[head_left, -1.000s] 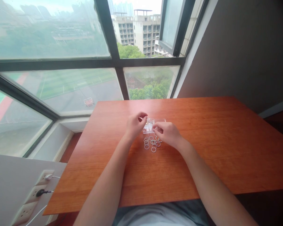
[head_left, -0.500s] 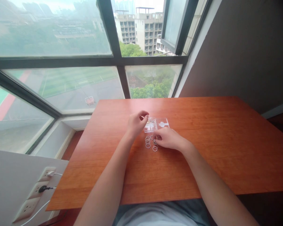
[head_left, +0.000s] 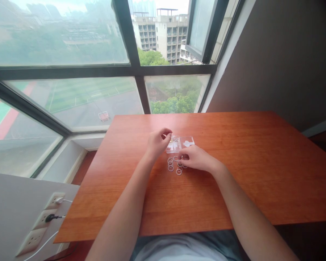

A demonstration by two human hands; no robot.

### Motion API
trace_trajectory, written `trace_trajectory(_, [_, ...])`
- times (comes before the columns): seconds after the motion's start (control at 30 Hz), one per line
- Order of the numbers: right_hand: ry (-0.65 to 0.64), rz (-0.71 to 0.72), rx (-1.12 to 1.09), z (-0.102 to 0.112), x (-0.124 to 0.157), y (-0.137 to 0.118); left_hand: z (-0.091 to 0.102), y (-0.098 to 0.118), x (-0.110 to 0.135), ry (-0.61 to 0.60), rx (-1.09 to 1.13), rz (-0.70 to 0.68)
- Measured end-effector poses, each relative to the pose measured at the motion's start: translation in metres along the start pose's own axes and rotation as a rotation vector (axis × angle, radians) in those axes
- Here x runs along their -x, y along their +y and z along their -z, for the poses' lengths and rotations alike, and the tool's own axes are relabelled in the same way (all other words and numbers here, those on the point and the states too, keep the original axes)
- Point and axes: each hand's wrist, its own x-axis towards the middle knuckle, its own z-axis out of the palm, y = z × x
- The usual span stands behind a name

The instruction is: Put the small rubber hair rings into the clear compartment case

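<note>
A small clear plastic box [head_left: 185, 142] lies open on the wooden table [head_left: 233, 181]. Just in front of it is a loose pile of several small metal rings [head_left: 172, 165]. My left hand [head_left: 157, 143] rests at the box's left side, its fingers curled in a pinch on something too small to make out. My right hand [head_left: 195, 159] sits on the right part of the ring pile, fingertips pinched together on a ring and hiding some of the others.
The table stands against a large window [head_left: 97, 72] with dark frames; a brown wall [head_left: 282, 54] is at the right. At lower left a white wall carries power sockets [head_left: 43, 221] with plugged cables.
My right hand moved down from the box onto the ring pile, uncovering the box's right half. The view shifted slightly. My left hand stayed put.
</note>
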Motion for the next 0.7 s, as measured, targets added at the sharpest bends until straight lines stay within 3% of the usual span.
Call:
trace_trajectory(0.13, [0.121,0.014,-0.037,0.001,-0.002,0.0,-0.001,0.0,0.0,0.003,0.012,-0.013])
trace_trajectory(0.33, [0.552,0.036,-0.122,0.006,-0.005,0.0,-0.002,-0.001,0.0,-0.005,0.013,-0.021])
trace_trajectory(0.4, [0.644,0.036,-0.152,0.007,-0.005,0.001,-0.002,-0.001,0.0,-0.007,0.011,-0.019])
trace_trajectory(0.57, [0.678,0.034,-0.138,0.005,-0.006,0.004,-0.001,0.0,0.0,-0.027,0.028,-0.037])
trace_trajectory(0.7, [0.689,0.019,-0.117,0.005,-0.007,0.005,-0.001,0.011,0.003,-0.18,0.116,-0.096])
